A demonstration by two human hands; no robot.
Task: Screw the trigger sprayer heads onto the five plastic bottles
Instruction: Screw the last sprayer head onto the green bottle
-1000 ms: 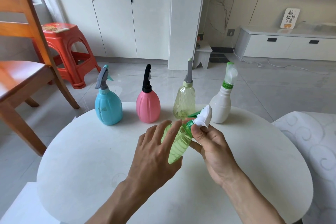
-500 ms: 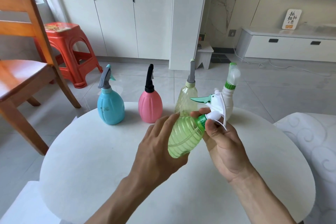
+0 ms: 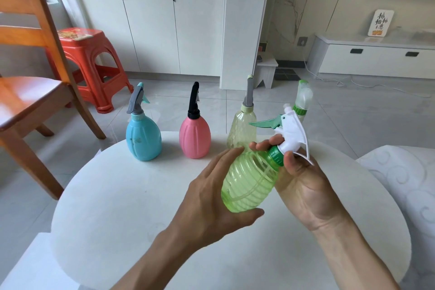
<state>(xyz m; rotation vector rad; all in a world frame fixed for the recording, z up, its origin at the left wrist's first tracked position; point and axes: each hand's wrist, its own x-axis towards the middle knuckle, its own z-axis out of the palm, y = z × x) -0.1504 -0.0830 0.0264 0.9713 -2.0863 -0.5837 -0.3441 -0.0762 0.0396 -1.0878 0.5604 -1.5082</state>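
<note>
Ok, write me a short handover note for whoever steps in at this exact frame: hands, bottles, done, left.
Left hand grips the green bottle, held tilted above the white table.
Right hand pinches the green collar of its white sprayer head.
Done: blue bottle, pink bottle, clear yellowish bottle and white bottle stand in a row at the far edge, heads on.
Left: check the green one's head is tight, then stand it down.
</note>
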